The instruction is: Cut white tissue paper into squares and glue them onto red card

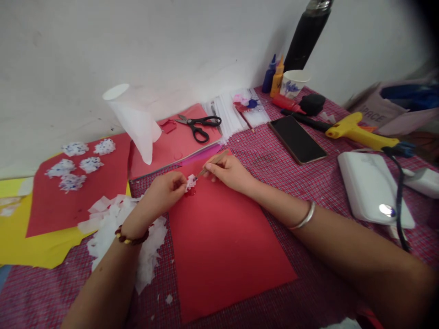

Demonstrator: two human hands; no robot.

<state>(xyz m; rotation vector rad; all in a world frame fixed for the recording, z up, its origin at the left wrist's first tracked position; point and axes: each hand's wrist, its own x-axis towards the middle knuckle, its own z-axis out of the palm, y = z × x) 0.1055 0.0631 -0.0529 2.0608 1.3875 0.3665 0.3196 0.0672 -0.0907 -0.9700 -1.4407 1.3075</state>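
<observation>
My left hand (171, 187) pinches a small crumpled tuft of white paper (191, 183) with dabs of colour on it, over the far end of a red sheet (226, 256). In my right hand (228, 171) is a slim wooden stick (215, 160), held like a pen. Its tip points down to the tuft and is at or very near it; I cannot tell whether they touch. A wet-looking red spot (192, 193) lies on the sheet just below the tuft. Beside my left wrist spreads a heap of torn white paper (113, 228).
Several blue-speckled paper tufts (72, 182) sit on another red sheet (44, 210) at left. Behind stand a paper cone (135, 123), black scissors (202, 122) and a paint-dabbed white sheet (259, 116). Right: phone (297, 139), yellow glue gun (360, 132), white power bank (370, 187), paper cup (293, 83).
</observation>
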